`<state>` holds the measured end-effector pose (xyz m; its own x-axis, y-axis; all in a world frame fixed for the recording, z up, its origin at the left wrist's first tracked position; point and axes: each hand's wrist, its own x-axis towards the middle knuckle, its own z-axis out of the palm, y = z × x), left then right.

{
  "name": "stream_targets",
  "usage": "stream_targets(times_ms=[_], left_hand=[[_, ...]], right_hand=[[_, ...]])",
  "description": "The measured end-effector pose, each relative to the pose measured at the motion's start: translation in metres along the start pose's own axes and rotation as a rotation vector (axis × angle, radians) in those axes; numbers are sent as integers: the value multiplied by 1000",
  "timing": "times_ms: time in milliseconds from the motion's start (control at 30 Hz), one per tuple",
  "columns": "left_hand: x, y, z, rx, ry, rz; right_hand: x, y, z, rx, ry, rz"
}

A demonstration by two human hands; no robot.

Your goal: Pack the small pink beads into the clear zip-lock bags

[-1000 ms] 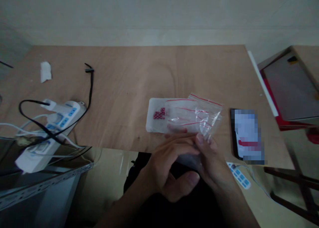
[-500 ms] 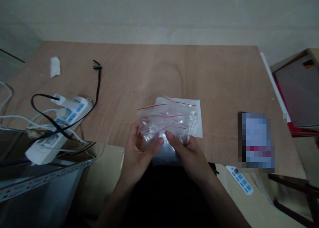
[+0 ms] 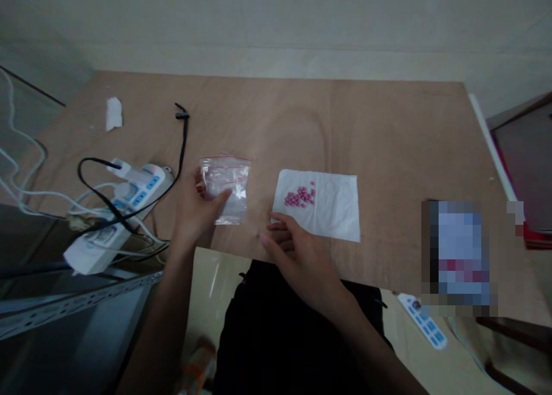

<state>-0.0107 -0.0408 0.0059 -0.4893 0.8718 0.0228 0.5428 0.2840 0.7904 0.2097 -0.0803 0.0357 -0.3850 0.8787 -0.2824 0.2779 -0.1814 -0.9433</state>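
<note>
My left hand (image 3: 200,205) grips a small stack of clear zip bags (image 3: 230,188) with red seal lines, thumb on top and fingers behind the left edge. The bags are at the table's front, left of a white paper sheet (image 3: 338,205). On the left half of that sheet lies a loose pile of small pink pellets (image 3: 299,196); what they are I cannot make out. My right hand (image 3: 297,251) is by the sheet's lower left corner, fingers curved and thumb apart, holding nothing.
A white power strip (image 3: 142,196) with plugs and tangled cables sits at the table's left edge. A black cable tip (image 3: 181,115) and a white scrap (image 3: 114,114) lie behind it. At right is a blurred-out object (image 3: 459,251); a second power strip (image 3: 422,320) is below the table edge.
The bags have moved left and down toward the table in my left hand. My right hand has let go of them and is apart. The pink pellets on the sheet are now uncovered.
</note>
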Motion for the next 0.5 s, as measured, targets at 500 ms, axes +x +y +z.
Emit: stream_targets(times_ms=[500], left_hand=[[-1, -8, -19, 345, 128, 605]], right_hand=[[-17, -2, -15, -21, 16, -175]])
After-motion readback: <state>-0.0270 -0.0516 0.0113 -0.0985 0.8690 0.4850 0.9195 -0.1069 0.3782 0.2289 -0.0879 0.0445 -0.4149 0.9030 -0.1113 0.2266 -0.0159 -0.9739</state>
